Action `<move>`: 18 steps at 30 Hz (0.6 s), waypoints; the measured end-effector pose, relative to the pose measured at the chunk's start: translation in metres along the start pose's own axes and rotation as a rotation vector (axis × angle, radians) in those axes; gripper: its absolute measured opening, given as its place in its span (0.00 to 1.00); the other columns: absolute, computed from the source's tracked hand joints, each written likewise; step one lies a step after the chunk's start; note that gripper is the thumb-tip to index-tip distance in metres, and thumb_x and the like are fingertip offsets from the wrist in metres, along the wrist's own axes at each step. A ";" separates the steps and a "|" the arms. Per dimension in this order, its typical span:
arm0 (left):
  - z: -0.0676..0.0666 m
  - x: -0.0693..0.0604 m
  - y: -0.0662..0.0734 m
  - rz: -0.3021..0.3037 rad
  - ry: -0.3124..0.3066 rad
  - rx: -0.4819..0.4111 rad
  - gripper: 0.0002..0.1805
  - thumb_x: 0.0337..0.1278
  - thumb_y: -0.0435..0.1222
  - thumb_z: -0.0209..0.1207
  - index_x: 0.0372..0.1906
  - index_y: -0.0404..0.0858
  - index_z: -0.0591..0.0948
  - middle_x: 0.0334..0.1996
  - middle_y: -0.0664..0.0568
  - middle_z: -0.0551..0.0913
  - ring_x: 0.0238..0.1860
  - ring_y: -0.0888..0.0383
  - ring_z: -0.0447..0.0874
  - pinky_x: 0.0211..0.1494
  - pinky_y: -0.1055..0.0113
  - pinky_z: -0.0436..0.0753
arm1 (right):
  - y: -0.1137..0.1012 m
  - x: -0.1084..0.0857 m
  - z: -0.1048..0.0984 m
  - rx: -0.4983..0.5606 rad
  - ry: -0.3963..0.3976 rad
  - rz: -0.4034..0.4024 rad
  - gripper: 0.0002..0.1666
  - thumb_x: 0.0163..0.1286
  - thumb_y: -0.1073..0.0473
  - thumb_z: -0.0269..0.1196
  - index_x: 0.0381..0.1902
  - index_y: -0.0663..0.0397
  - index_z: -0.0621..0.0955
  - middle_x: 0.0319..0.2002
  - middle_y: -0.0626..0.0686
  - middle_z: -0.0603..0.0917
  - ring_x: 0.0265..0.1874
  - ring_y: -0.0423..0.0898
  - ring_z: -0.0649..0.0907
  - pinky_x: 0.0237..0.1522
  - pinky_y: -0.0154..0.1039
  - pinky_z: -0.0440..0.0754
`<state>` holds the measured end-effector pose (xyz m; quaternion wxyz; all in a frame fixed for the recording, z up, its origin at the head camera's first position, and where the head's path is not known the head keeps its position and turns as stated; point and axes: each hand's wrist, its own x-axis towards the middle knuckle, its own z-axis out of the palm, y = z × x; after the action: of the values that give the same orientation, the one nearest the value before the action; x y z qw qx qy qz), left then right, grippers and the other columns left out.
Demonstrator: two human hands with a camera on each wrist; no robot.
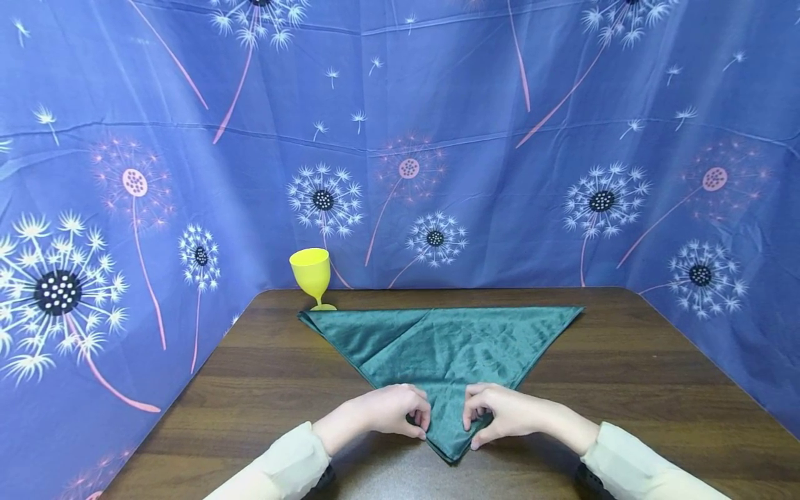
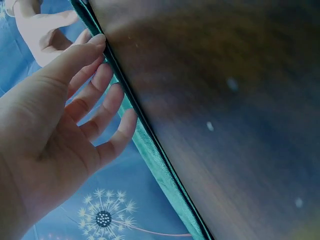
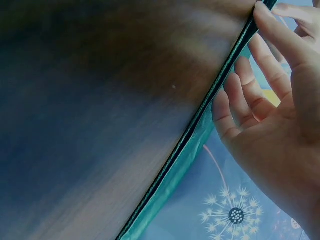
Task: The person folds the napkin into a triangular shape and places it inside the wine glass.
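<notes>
A green satiny cloth (image 1: 437, 354), folded into a triangle, lies flat with its long side at the back and its point toward me. My left hand (image 1: 400, 411) is at its left edge near the point, thumb and fingertips pinching the layered border. Opposite it, my right hand (image 1: 500, 413) pinches the right edge with curled fingers. The left wrist view shows the left thumb (image 2: 97, 42) on the cloth's edge (image 2: 145, 130), the other fingers loosely bent along it. In the right wrist view, the right thumb (image 3: 262, 10) likewise lies on the edge (image 3: 195, 125).
A yellow plastic goblet (image 1: 311, 274) stands upright behind the cloth's back left corner. The dark wooden table (image 1: 637, 375) has blue curtains (image 1: 500, 208) printed with dandelions at its back and sides.
</notes>
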<state>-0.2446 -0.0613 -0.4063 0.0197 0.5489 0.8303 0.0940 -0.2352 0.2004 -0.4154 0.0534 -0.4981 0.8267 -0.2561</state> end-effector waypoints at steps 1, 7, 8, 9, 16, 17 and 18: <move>0.000 0.000 0.000 0.000 -0.001 -0.001 0.05 0.50 0.40 0.67 0.27 0.46 0.82 0.27 0.61 0.77 0.30 0.74 0.72 0.35 0.91 0.64 | 0.000 0.000 0.000 -0.001 0.002 -0.009 0.10 0.55 0.49 0.69 0.31 0.44 0.81 0.30 0.45 0.76 0.32 0.35 0.74 0.35 0.27 0.74; 0.000 0.000 0.001 -0.027 -0.009 -0.007 0.07 0.48 0.43 0.68 0.27 0.47 0.81 0.27 0.62 0.76 0.30 0.74 0.71 0.36 0.90 0.64 | 0.001 0.003 -0.001 -0.016 0.025 -0.081 0.05 0.58 0.54 0.68 0.30 0.47 0.83 0.29 0.45 0.78 0.28 0.35 0.76 0.31 0.26 0.76; 0.000 0.000 0.001 -0.034 -0.008 -0.005 0.08 0.47 0.45 0.68 0.27 0.47 0.81 0.26 0.63 0.76 0.30 0.73 0.71 0.36 0.90 0.64 | 0.001 0.004 -0.001 -0.021 0.030 -0.093 0.04 0.58 0.55 0.68 0.29 0.47 0.83 0.29 0.45 0.79 0.27 0.35 0.76 0.30 0.26 0.76; 0.000 0.000 0.001 -0.042 -0.007 -0.005 0.10 0.46 0.46 0.68 0.27 0.48 0.80 0.26 0.63 0.76 0.30 0.73 0.71 0.36 0.89 0.64 | 0.001 0.004 -0.001 -0.024 0.035 -0.104 0.03 0.58 0.56 0.68 0.29 0.47 0.84 0.28 0.45 0.79 0.26 0.35 0.76 0.29 0.26 0.76; 0.002 -0.001 0.000 -0.055 -0.005 0.003 0.11 0.46 0.48 0.68 0.27 0.48 0.79 0.26 0.63 0.75 0.31 0.72 0.71 0.36 0.88 0.64 | 0.000 0.006 0.001 -0.029 0.054 -0.114 0.04 0.59 0.63 0.65 0.26 0.50 0.79 0.26 0.46 0.77 0.24 0.30 0.74 0.26 0.24 0.75; 0.002 -0.001 0.001 -0.050 -0.004 0.005 0.11 0.46 0.48 0.68 0.27 0.48 0.79 0.26 0.63 0.76 0.31 0.72 0.71 0.36 0.89 0.64 | 0.000 0.006 0.001 -0.024 0.055 -0.104 0.05 0.59 0.64 0.64 0.26 0.50 0.78 0.25 0.46 0.77 0.24 0.29 0.74 0.26 0.24 0.75; 0.002 -0.001 0.001 -0.045 -0.003 0.004 0.10 0.47 0.47 0.68 0.27 0.48 0.80 0.26 0.62 0.76 0.30 0.72 0.71 0.36 0.89 0.64 | 0.000 0.006 0.001 -0.014 0.054 -0.089 0.05 0.60 0.64 0.63 0.26 0.51 0.77 0.25 0.45 0.77 0.25 0.28 0.73 0.26 0.25 0.75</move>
<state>-0.2436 -0.0615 -0.4079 0.0218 0.5303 0.8426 0.0913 -0.2374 0.1952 -0.4152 0.0160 -0.5276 0.8067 -0.2657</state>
